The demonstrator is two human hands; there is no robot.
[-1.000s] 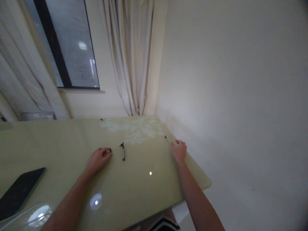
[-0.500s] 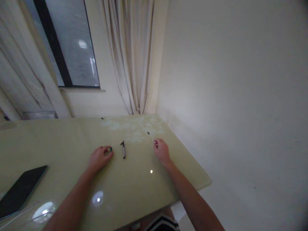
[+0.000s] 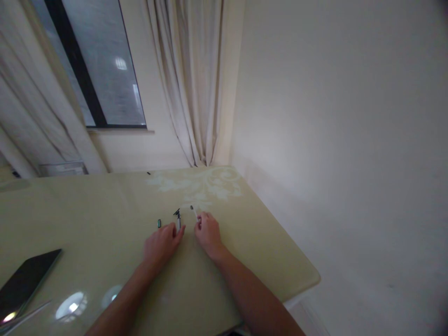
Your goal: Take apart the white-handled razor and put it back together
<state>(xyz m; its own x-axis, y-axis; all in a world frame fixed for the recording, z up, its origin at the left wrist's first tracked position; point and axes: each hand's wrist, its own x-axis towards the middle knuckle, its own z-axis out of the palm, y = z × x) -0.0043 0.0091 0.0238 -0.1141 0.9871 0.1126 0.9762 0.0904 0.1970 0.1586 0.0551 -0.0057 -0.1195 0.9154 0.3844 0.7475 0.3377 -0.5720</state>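
Observation:
A razor (image 3: 178, 219) lies on the glossy table with its dark head pointing away from me. My left hand (image 3: 164, 242) is at the lower end of its handle, thumb and fingers closed about it. Left of the razor stands a small dark green piece (image 3: 159, 223), apart from my fingers; its kind is unclear. In my right hand (image 3: 208, 233) is a white toothbrush (image 3: 194, 212) with dark bristles, its head pointing up and left beyond my pinched fingers. The rest of its handle is hidden by the hand.
A dark flat tablet-like slab (image 3: 28, 280) lies on the table (image 3: 105, 224) at the left. A thin pale stick (image 3: 31, 313) is near it. One tiny dark bit (image 3: 149, 173) rests by the far edge. A wall (image 3: 332, 163) borders the right side.
My left hand has let go of the small dark green piece and moved right to the razor's handle. My right hand has brought the toothbrush left and nearer to the razor.

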